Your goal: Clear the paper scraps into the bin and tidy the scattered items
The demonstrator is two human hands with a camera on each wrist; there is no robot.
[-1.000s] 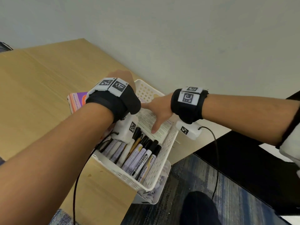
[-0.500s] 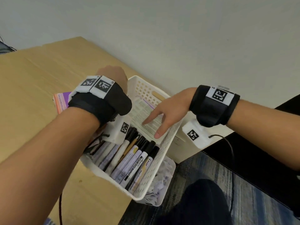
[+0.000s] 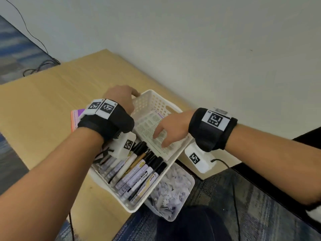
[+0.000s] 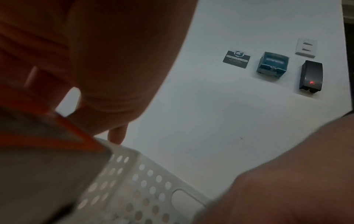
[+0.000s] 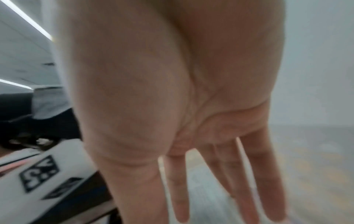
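A white perforated basket (image 3: 156, 101) sits at the table's edge with several markers (image 3: 139, 174) and a printed leaflet (image 3: 149, 126) in it. My left hand (image 3: 121, 96) grips the basket's far left corner, fingers curled over the rim; in the left wrist view a fingertip (image 4: 116, 134) touches the basket (image 4: 149, 181) rim. My right hand (image 3: 170, 126) lies over the leaflet with straight, spread fingers (image 5: 210, 181). Below the basket, a white bin (image 3: 192, 181) on the floor holds paper scraps (image 3: 170, 186).
A pink and purple book (image 3: 76, 117) lies on the wooden table (image 3: 43, 110) under my left wrist. The wall runs close behind the basket. Carpet and a dark surface lie to the right, and a cable trails on the floor at the far left.
My right hand has slid a little leftward across the leaflet, fingers still spread. My left hand has stayed on the basket's far corner. The head view has tilted down, showing more of the bin.
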